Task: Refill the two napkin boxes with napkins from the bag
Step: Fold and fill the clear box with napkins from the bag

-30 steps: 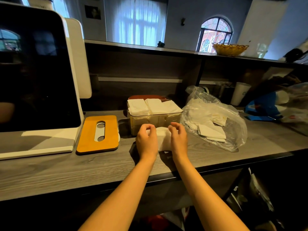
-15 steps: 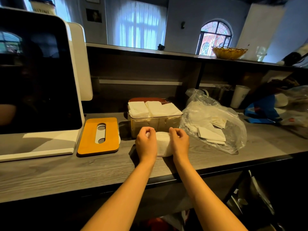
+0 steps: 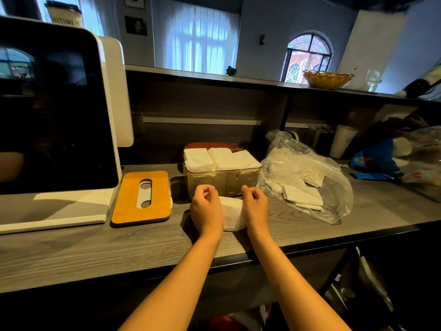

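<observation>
A white stack of napkins (image 3: 232, 215) stands on the grey counter between my two hands. My left hand (image 3: 206, 209) grips its left side and my right hand (image 3: 255, 207) grips its right side, fingers curled over the top. Just behind stands a clear napkin box (image 3: 223, 181) heaped with white napkins (image 3: 219, 158). A second, red-brown box (image 3: 210, 145) shows only as an edge behind it. To the right lies a clear plastic bag (image 3: 307, 177) with more folded napkins inside. An orange lid with a slot (image 3: 143, 197) lies flat to the left.
A large screen on a white stand (image 3: 55, 130) fills the left of the counter (image 3: 95, 249). At the far right lie a white cup (image 3: 343, 144), a blue bag (image 3: 377, 161) and another plastic bag. A shelf overhangs the back, with a wicker basket (image 3: 328, 78) on top.
Both hands have stayed on the napkin stack, squeezing it a little tighter from the sides. Nothing else on the counter has moved.
</observation>
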`<state>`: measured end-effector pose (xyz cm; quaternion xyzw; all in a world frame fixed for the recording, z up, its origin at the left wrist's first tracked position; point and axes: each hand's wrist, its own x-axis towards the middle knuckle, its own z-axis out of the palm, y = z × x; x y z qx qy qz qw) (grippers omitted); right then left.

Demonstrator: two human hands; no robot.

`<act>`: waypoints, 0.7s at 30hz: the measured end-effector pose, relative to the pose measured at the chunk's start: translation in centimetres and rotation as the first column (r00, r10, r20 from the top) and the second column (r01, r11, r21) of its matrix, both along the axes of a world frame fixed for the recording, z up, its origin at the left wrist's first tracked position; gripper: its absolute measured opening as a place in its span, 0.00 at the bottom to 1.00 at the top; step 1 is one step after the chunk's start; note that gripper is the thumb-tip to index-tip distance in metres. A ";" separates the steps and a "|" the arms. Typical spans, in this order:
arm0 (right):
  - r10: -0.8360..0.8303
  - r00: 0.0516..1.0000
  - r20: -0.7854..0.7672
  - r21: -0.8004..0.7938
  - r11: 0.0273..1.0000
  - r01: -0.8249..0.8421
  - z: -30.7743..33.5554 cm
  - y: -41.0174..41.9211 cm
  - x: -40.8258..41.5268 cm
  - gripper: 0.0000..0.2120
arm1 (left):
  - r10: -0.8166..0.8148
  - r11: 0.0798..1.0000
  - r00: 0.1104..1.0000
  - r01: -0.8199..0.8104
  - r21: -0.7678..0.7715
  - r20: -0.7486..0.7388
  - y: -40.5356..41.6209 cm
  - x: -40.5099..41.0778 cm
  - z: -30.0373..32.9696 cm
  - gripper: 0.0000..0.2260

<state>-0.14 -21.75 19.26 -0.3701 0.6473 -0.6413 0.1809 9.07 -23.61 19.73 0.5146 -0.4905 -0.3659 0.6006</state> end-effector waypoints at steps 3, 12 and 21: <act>0.002 1.000 -0.005 0.009 1.000 -0.002 0.3 0.4 0.1 0.17 | -0.104 0.995 0.989 0.103 0.016 0.101 -0.1 -0.2 -0.2 0.09; 0.255 0.966 -0.034 -0.066 0.964 -0.257 0.8 1.5 0.7 0.21 | 0.098 0.995 0.995 -0.098 -0.014 -0.020 0.0 0.8 0.1 0.18; 0.364 0.927 -0.087 -0.061 0.927 -0.369 -0.1 0.9 0.5 0.19 | 0.068 0.998 0.995 -0.069 -0.003 -0.074 -0.3 1.3 0.0 0.16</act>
